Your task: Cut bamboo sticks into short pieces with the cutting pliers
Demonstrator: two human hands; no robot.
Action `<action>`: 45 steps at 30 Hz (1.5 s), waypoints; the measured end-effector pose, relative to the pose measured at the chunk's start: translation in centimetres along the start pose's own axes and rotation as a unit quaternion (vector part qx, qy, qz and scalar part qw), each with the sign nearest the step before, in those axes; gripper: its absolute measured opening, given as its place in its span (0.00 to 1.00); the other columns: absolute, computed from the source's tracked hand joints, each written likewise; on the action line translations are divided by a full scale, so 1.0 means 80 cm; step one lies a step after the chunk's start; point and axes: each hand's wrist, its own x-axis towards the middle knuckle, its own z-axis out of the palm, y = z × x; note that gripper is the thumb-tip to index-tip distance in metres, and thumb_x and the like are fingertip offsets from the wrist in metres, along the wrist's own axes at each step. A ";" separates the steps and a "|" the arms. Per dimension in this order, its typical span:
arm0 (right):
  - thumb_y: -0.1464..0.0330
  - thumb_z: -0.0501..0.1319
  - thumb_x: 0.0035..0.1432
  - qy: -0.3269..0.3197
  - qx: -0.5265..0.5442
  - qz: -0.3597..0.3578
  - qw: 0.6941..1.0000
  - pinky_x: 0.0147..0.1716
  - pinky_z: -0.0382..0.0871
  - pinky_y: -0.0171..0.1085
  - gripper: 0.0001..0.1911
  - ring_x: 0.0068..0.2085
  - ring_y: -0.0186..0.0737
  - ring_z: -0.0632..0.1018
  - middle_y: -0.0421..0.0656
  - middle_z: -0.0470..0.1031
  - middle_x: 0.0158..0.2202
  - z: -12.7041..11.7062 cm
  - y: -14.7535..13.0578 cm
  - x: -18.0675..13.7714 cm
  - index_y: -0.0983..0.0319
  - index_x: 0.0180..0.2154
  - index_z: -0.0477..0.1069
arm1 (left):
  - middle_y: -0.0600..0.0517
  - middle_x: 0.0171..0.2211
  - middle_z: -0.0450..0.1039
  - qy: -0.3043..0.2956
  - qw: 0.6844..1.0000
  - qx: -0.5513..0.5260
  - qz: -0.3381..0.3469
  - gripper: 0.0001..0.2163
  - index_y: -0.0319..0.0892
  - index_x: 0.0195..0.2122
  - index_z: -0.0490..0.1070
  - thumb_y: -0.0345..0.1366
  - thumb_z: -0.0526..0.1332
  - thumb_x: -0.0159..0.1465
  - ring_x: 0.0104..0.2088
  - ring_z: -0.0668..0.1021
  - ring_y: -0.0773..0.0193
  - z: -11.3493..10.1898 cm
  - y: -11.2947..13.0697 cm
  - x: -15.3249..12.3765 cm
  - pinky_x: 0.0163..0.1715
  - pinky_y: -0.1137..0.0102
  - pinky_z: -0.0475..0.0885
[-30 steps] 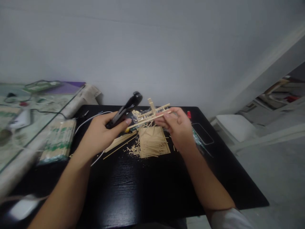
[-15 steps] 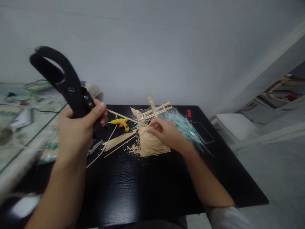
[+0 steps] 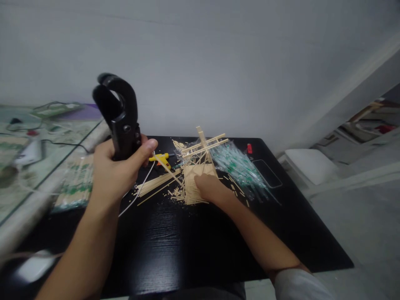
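Observation:
My left hand [image 3: 125, 166] is closed around a black pliers-like tool [image 3: 120, 112], raised above the table with its two curved, riveted arms pointing up. Under the thumb of the same hand is a thin wooden stick [image 3: 169, 171], slanting down to the right toward the pile. My right hand [image 3: 209, 187], fingers curled and partly hidden, rests over a flat panel of wooden sticks [image 3: 190, 193]. Whatever its fingertips hold cannot be made out. Behind it stands a stick framework [image 3: 204, 143] with an upright post and crossing rails.
A yellow glue gun [image 3: 162, 160] with a white cord lies behind loose sticks [image 3: 158, 183]. Short cut pieces [image 3: 176, 192] are scattered beside the panel. At right are plastic-wrapped sticks [image 3: 237, 162], a red object [image 3: 249, 148] and a dark phone-like slab [image 3: 267, 173]. Another packet [image 3: 75, 179] lies left.
My left hand has shifted right with the tool and stick. My right hand has left the stick's far end and moved down toward me onto the panel; the stick now slants more steeply.

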 end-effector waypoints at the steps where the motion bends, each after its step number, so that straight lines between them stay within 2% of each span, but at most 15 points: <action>1: 0.81 0.53 0.64 -0.001 -0.001 0.001 1.000 0.45 0.73 0.43 0.15 0.49 0.53 0.82 0.61 0.79 0.44 0.002 0.000 0.001 0.68 0.48 0.73 | 0.58 0.20 0.68 0.001 1.000 -0.001 0.001 0.10 0.41 0.26 0.74 0.39 0.71 0.59 0.22 0.70 0.70 0.000 0.001 0.000 0.25 0.70 0.67; 9: 0.82 0.52 0.64 0.011 0.017 -0.004 1.000 0.46 0.73 0.43 0.16 0.49 0.52 0.82 0.61 0.79 0.44 0.007 -0.005 0.002 0.68 0.49 0.71 | 0.58 0.19 0.68 0.006 1.000 0.003 0.006 0.11 0.41 0.26 0.73 0.39 0.71 0.59 0.22 0.70 0.70 0.000 0.002 0.001 0.26 0.70 0.66; 12: 0.82 0.54 0.62 0.033 0.033 -0.013 0.999 0.46 0.73 0.42 0.15 0.48 0.52 0.81 0.60 0.79 0.44 -0.008 -0.001 -0.005 0.70 0.48 0.71 | 0.58 0.20 0.68 0.005 1.000 -0.001 0.006 0.10 0.41 0.27 0.73 0.39 0.71 0.59 0.22 0.70 0.70 0.000 0.003 0.001 0.25 0.71 0.67; 15: 0.79 0.58 0.61 0.073 0.107 -0.071 0.989 0.44 0.72 0.38 0.11 0.44 0.43 0.80 0.50 0.79 0.42 -0.032 0.004 -0.016 0.66 0.45 0.72 | 0.58 0.20 0.69 -0.004 1.000 -0.002 0.001 0.10 0.40 0.27 0.74 0.38 0.70 0.60 0.22 0.70 0.71 0.000 0.003 0.001 0.25 0.72 0.66; 17: 0.77 0.59 0.62 0.092 0.273 -0.148 0.946 0.39 0.73 0.35 0.10 0.38 0.37 0.79 0.43 0.78 0.37 -0.046 0.005 -0.025 0.64 0.44 0.73 | 0.57 0.20 0.69 -0.014 1.000 -0.006 -0.010 0.10 0.40 0.27 0.74 0.38 0.71 0.60 0.22 0.70 0.71 0.000 0.002 0.000 0.25 0.72 0.66; 20: 0.73 0.63 0.61 0.042 0.524 -0.215 0.823 0.37 0.75 0.34 0.10 0.34 0.34 0.79 0.40 0.77 0.35 -0.056 0.002 -0.035 0.63 0.45 0.74 | 0.57 0.20 0.69 -0.035 0.999 0.001 -0.024 0.11 0.41 0.26 0.74 0.40 0.71 0.60 0.22 0.70 0.71 0.002 0.000 0.000 0.26 0.71 0.65; 22: 0.71 0.66 0.59 0.001 0.612 -0.220 0.760 0.38 0.77 0.36 0.12 0.35 0.33 0.81 0.42 0.78 0.39 -0.056 -0.002 -0.039 0.62 0.46 0.75 | 0.57 0.20 0.69 -0.051 0.998 0.001 -0.034 0.12 0.41 0.26 0.73 0.40 0.71 0.61 0.22 0.69 0.71 0.003 -0.002 0.000 0.25 0.71 0.64; 24: 0.70 0.68 0.59 -0.017 0.648 -0.220 0.729 0.39 0.78 0.36 0.13 0.37 0.34 0.81 0.44 0.79 0.43 -0.052 -0.005 -0.040 0.63 0.46 0.76 | 0.57 0.20 0.69 -0.064 0.997 -0.004 -0.049 0.12 0.41 0.26 0.73 0.41 0.71 0.60 0.22 0.69 0.71 0.004 -0.004 0.000 0.25 0.71 0.63; 28: 0.69 0.69 0.59 -0.027 0.652 -0.215 0.727 0.38 0.77 0.33 0.14 0.41 0.35 0.82 0.45 0.82 0.43 -0.047 -0.010 -0.037 0.63 0.47 0.78 | 0.57 0.20 0.68 -0.065 0.996 -0.010 -0.059 0.12 0.41 0.26 0.73 0.41 0.71 0.60 0.21 0.69 0.70 0.005 -0.006 0.001 0.24 0.71 0.63; 31: 0.67 0.70 0.59 -0.060 0.668 -0.198 0.714 0.36 0.78 0.32 0.15 0.41 0.36 0.83 0.46 0.83 0.43 -0.045 -0.012 -0.035 0.63 0.47 0.78 | 0.57 0.19 0.68 -0.059 0.997 -0.009 -0.055 0.12 0.41 0.26 0.73 0.41 0.71 0.60 0.21 0.68 0.71 0.006 -0.006 0.002 0.24 0.71 0.63; 38: 0.63 0.72 0.57 -0.110 0.689 -0.200 0.688 0.43 0.79 0.36 0.15 0.38 0.36 0.85 0.45 0.85 0.39 -0.042 -0.015 -0.036 0.64 0.44 0.78 | 0.57 0.17 0.66 -0.026 0.998 0.007 -0.062 0.12 0.42 0.24 0.73 0.41 0.71 0.59 0.20 0.67 0.71 0.011 -0.005 0.004 0.22 0.73 0.62; 45: 0.61 0.73 0.55 -0.125 0.708 -0.187 0.670 0.37 0.80 0.35 0.18 0.37 0.39 0.85 0.46 0.84 0.37 -0.038 -0.018 -0.036 0.64 0.44 0.79 | 0.57 0.18 0.67 -0.035 0.996 0.000 -0.078 0.12 0.41 0.27 0.74 0.42 0.71 0.59 0.21 0.68 0.70 0.013 -0.008 0.002 0.24 0.72 0.63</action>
